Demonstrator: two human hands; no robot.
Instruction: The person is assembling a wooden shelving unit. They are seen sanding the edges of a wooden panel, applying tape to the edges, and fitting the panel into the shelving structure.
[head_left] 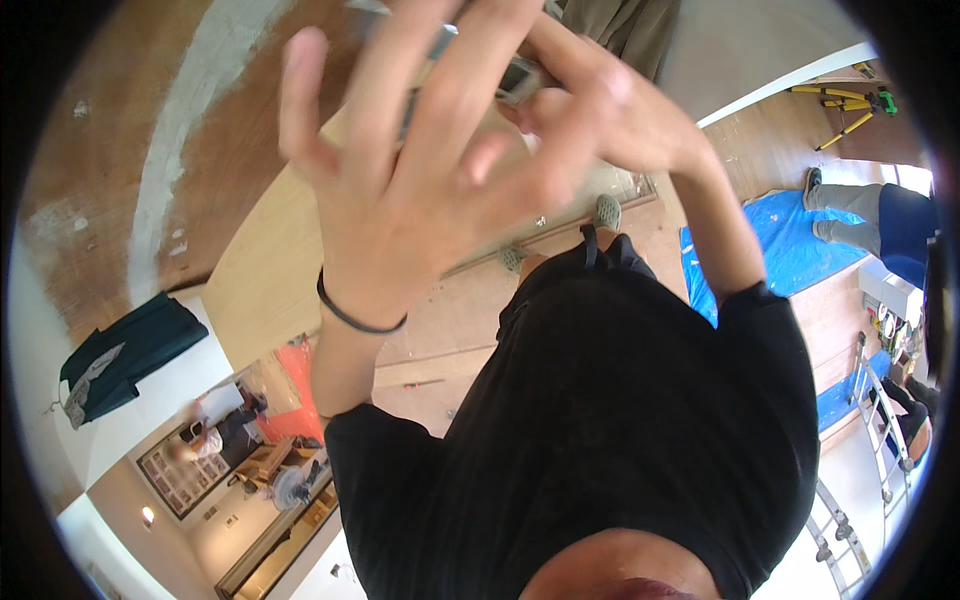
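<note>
Both my hands are raised close to the camera. My left hand (400, 190), with a thin black band on its wrist, has its fingers spread and stretched up across a small grey object (518, 80). My right hand (610, 115) comes in from the right, and its fingers close around that object's right end. Fingers hide most of the object, so its kind is unclear. Below the hands I see my black T-shirt (620, 420) and my grey shoes (606, 211).
A pale wooden board (270, 270) lies on the brown floor. A blue tarp (780, 240) is at right, where another person (880, 220) in grey trousers stands. A yellow tripod (845, 100) lies top right, a metal ladder (870, 420) lower right, and a dark garment (130, 350) hangs left.
</note>
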